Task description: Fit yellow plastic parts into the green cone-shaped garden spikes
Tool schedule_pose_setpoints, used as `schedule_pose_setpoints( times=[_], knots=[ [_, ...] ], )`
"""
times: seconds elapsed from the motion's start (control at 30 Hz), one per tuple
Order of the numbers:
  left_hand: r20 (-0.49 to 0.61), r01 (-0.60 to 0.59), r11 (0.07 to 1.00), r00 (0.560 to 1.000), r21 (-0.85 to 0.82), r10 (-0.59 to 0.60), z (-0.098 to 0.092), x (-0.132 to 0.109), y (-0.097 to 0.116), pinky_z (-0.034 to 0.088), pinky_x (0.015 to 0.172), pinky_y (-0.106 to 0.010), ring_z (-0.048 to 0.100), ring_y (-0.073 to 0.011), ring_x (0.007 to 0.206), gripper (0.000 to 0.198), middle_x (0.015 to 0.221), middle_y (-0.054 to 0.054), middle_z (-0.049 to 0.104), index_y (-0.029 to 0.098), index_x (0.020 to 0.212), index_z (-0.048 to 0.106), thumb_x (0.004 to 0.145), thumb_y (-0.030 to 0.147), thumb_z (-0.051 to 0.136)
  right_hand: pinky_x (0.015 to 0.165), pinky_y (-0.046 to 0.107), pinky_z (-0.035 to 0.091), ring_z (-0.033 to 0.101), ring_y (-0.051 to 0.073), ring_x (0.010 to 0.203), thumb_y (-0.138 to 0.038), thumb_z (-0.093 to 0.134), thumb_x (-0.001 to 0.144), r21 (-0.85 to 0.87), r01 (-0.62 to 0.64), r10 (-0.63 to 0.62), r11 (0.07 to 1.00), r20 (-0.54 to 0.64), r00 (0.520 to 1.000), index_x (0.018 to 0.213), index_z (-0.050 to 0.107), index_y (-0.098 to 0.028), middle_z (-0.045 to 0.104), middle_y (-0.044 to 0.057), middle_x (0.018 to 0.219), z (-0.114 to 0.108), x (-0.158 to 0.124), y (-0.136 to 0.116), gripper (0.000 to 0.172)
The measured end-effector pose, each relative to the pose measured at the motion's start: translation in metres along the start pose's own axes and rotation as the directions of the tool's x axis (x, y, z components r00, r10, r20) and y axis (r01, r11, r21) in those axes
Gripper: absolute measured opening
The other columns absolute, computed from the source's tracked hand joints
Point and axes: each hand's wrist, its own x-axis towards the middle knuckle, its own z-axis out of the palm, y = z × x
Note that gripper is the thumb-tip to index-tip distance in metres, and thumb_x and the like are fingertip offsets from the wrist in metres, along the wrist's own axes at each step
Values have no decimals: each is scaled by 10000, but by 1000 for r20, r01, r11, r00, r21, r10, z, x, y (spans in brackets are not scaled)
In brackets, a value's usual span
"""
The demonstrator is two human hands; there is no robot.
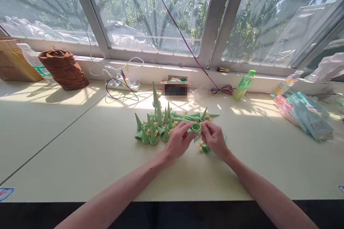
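A green plastic plant-watering spike (196,127) is held above the table, its round, hollow end turned up toward me. My left hand (179,141) is closed on it from the left, thumb and fingers near the rim. Against the right side of that rim, my right hand (214,139) pinches with its fingertips; whatever is between them is hidden. Just behind my left hand is a pile of similar green spikes (153,136), several standing point up. Small pale-yellow parts (176,123) are scattered among them. Beneath my right hand lies another green spike (205,149) with yellow pieces beside it.
A power strip (122,84) with loose cables sits by the window. Toward the left are a brown drawstring bag (63,69) and a clear bottle (36,63). A green bottle (244,86), another bottle (287,83) and plastic bags (306,114) are on the right.
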Motion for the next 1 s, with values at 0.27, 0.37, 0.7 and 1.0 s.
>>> schedule_pose_setpoints(
  times=[0.27, 0.37, 0.7, 1.0],
  knots=[
    [12, 42, 999, 999, 29, -42, 2, -1, 3, 439, 516, -183, 474, -58, 577, 252, 975, -46, 583, 213, 1158, 606, 935, 312, 545, 391, 210, 296, 362, 74, 405, -424, 503, 964, 39, 7, -5, 999, -60, 998, 731, 498, -202, 396, -67, 514, 5, 0, -1, 321],
    [-2, 174, 982, 985, -73, -174, 3, 0, 6, 413, 461, -180, 467, -46, 525, 274, 965, -47, 593, 178, 1090, 577, 908, 383, 570, 395, 206, 324, 387, 77, 409, -418, 498, 968, 18, 34, -32, 999, -134, 991, 766, 514, -202, 428, -63, 524, 5, -1, -1, 296],
    [419, 633, 582, 774, -510, -475, -3, 6, 11, 311, 357, -198, 473, -67, 412, 584, 672, -33, 571, 115, 734, 571, 878, 668, 451, 457, 204, 365, 441, 80, 449, -323, 482, 976, -144, 154, -155, 977, 7, 988, 794, 550, -196, 508, -40, 560, 3, -2, 2, 232],
    [359, 548, 681, 836, -486, -415, -2, 3, 3, 336, 409, -195, 461, -83, 406, 449, 491, 26, 498, 159, 761, 516, 905, 584, 495, 450, 210, 354, 407, 84, 437, -313, 490, 963, -169, 147, -149, 975, 2, 989, 771, 533, -200, 454, -52, 536, 1, -1, -1, 227]
  ],
)
